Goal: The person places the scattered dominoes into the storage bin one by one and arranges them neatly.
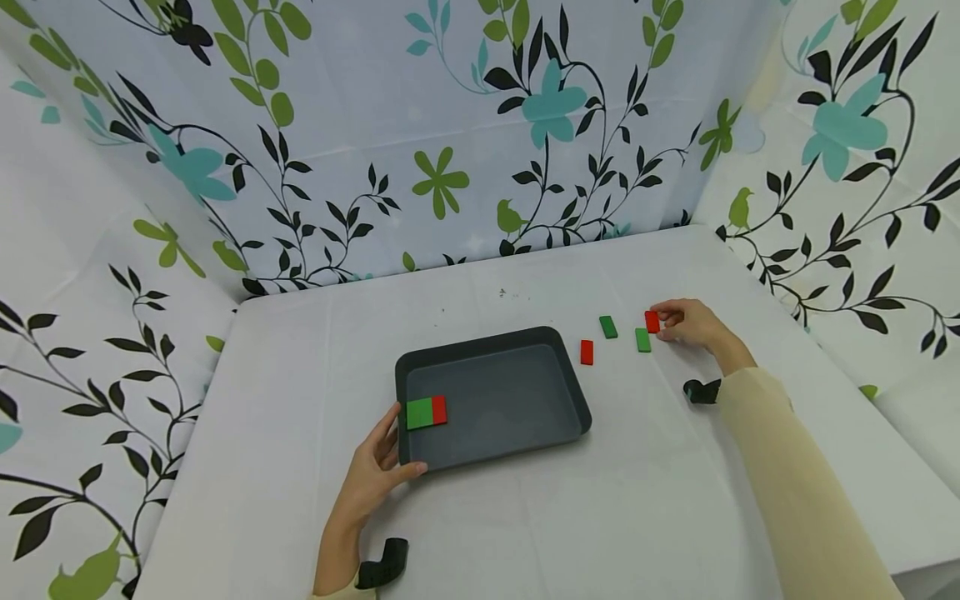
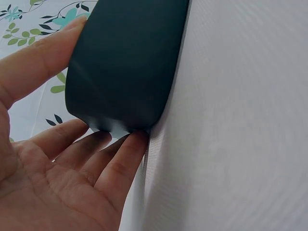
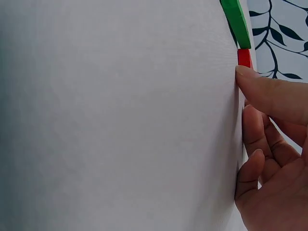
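Observation:
A dark grey rectangular tray (image 1: 510,408) lies on the white table. My left hand (image 1: 367,479) grips its near left corner, thumb at the near rim and fingers along the left wall. Inside the tray, against that wall, green tiles (image 1: 419,413) sit flush beside a red tile (image 1: 439,409). To the right of the tray, my right hand (image 1: 692,323) pinches a red tile (image 1: 652,322) between thumb and fingers, down at table level. Just left of it is a light green tile (image 1: 642,340); in the right wrist view a green tile (image 3: 237,24) overlaps the held one.
Between the tray and my right hand lie a darker green tile (image 1: 608,327) and another red tile (image 1: 587,352). Patterned cloth (image 1: 442,167) hangs behind the white table (image 1: 300,400) and along both sides. Black wrist mounts (image 1: 384,565) sit on both wrists.

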### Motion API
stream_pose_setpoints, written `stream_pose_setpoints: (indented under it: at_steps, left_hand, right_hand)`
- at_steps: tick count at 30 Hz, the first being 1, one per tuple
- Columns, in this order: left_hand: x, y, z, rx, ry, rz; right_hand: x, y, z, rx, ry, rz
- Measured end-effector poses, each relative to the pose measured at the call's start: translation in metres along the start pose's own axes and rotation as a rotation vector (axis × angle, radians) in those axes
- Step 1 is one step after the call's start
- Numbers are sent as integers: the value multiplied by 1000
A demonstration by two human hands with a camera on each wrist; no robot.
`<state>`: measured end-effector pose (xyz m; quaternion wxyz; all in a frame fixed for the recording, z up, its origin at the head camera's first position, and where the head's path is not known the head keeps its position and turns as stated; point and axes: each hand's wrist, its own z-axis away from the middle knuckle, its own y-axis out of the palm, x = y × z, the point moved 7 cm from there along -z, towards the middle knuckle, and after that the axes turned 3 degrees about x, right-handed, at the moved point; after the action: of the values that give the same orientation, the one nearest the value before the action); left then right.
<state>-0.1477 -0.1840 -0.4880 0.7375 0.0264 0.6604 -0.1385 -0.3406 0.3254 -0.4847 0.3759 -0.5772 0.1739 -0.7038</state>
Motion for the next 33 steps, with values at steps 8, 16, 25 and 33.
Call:
stream_pose_setpoints:
  at_steps: [8, 16, 25, 33]
  left_hand:
    - [1, -1, 0, -3, -5, -10]
    - [1, -1, 0, -7, -7, -14]
    - [1, -2, -1, -15, -17, -17]
    - [0, -2, -1, -16, -14, -25]
  right_hand:
    - [-3, 3, 2, -43, 29, -22]
    - [2, 1, 15, -98, 45, -95]
    - [22, -2, 32, -175, -14, -118]
    - [59, 4, 50, -205, -66, -203]
